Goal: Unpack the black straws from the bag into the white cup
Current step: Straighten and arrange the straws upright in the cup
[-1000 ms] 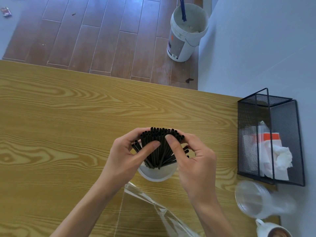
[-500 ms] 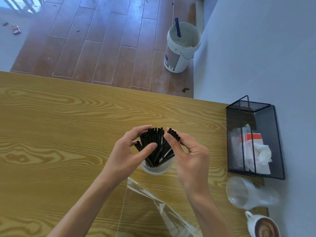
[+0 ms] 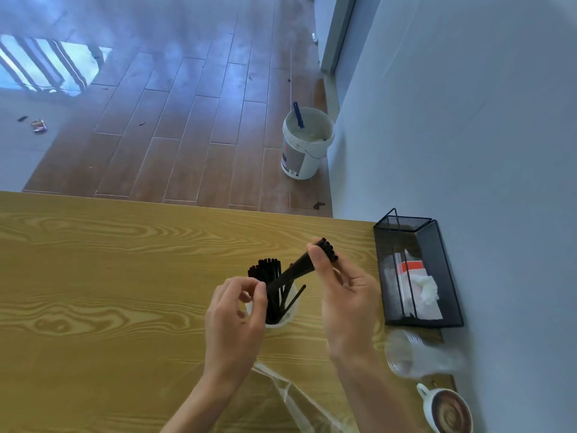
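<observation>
Head view: right hand (image 3: 346,295) tilts black straws (image 3: 299,270) up-right; rest upright.

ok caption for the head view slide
Right hand holds a tilted bundle of black straws over the white cup; left hand pinches its lower end.

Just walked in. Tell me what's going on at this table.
A person is loading black straws into a white cup on a wooden table. The right hand grips a small bunch of straws, tilted with its lower end at the cup. The left hand is at the cup's rim, fingers curled against the straws standing in it. The clear bag lies near the person.
</observation>
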